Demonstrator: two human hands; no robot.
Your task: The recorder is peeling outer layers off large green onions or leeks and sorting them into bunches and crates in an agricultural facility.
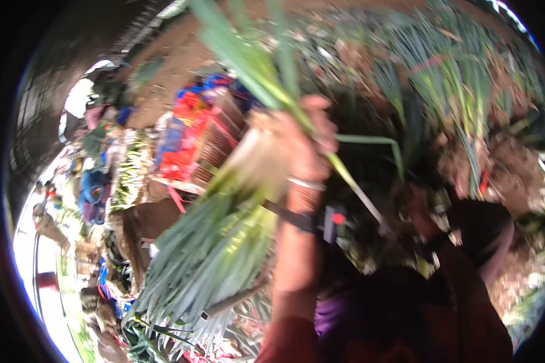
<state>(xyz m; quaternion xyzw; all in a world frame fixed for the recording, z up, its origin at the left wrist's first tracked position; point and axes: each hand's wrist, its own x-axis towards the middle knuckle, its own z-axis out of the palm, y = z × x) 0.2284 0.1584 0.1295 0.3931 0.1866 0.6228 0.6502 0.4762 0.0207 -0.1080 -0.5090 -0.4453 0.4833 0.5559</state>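
My left hand [313,130] is raised near the middle, its fingers closed round a leek [272,88]. The leek's green leaves fan out above the hand, and its pale stem slants down to the right below it. A wristband and a dark strap with a small device [333,224] circle that forearm. Against its left side leans a big bunch of leeks [218,224], root ends up and leaves hanging down. My right hand [419,212] is lower, to the right, dark and blurred beside my knee; its fingers cannot be made out.
Upright leeks with soil-covered roots [466,91] stand at the right. A crate with red and blue bags [188,133] is at the left. Farther left are a person in blue [92,193] and piles of green produce [132,169]. Brown ground [169,54] shows at the top.
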